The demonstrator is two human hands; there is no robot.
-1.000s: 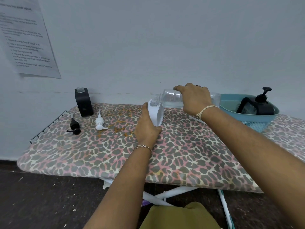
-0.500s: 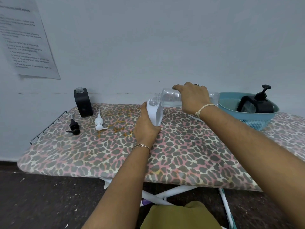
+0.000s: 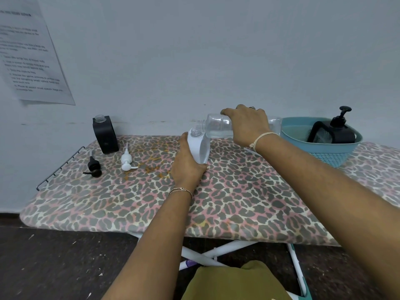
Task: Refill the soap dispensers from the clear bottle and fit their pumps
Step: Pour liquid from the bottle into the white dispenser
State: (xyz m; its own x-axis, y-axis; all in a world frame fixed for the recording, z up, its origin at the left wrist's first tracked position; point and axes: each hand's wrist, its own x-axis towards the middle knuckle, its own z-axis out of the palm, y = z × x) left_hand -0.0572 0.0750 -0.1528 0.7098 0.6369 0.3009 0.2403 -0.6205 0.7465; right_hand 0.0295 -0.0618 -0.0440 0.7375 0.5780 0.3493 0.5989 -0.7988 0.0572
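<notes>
An ironing board [image 3: 238,204] with a leopard-print cover stands against a pale wall [image 3: 194,50]. A wire rack [image 3: 58,167] projects from its left end. White crossed legs [image 3: 207,255] show beneath it, above a dark floor [image 3: 54,263]. A printed paper sheet [image 3: 32,59] is fixed to the wall at far left; its text is too blurred to read. Olive-green fabric [image 3: 233,282] lies at the near edge.
</notes>
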